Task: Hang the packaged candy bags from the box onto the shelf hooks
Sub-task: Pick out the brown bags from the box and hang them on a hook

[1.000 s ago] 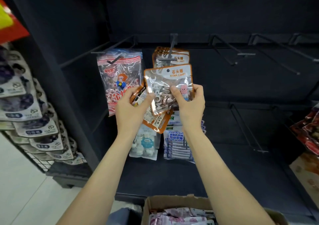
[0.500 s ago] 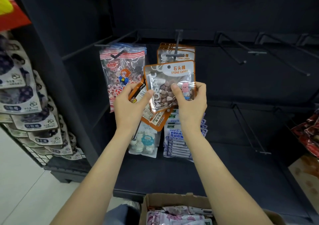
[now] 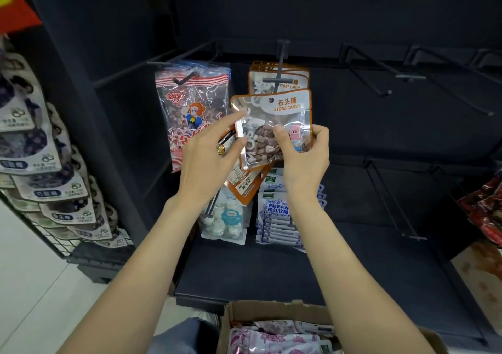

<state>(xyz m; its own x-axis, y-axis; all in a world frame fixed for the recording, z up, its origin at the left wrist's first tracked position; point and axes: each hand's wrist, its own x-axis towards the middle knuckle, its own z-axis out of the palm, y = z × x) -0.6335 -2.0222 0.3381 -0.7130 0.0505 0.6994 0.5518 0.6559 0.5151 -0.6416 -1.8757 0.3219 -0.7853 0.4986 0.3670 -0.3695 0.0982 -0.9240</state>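
Orange-bordered and clear-fronted, the stone candy bag [image 3: 274, 129] is held up in front of the dark shelf unit [image 3: 407, 142], just below the centre hook [image 3: 279, 67] and overlapping the lower edge of the stone candy bags already hanging there [image 3: 279, 78]. The right hand [image 3: 304, 158] grips it at its lower right, thumb across the front over the brown candies, fingers curled behind the right edge. The left hand [image 3: 209, 158] is at the bag's left edge with its fingers fairly straight; the index fingertip lies on the upper left of the front. Behind that hand a second orange-edged packet [image 3: 244, 182] sticks out downward, back side showing; whether the left hand actually holds it I cannot tell.

Left of the centre hook hangs a red-and-white striped bag with a cartoon monkey [image 3: 194, 109]. Below the held bag hang a clear pack of white round sweets [image 3: 226, 222] and, beside it to the right, a row of blue-and-white soft candy packs [image 3: 277, 218]. Right of the centre hook several bare hooks [image 3: 380, 82] jut out from the shelf unit. Well below the held bag, at the bottom edge of the view, is the open cardboard box [image 3: 271, 310] with pink-patterned bags [image 3: 271, 343] inside.
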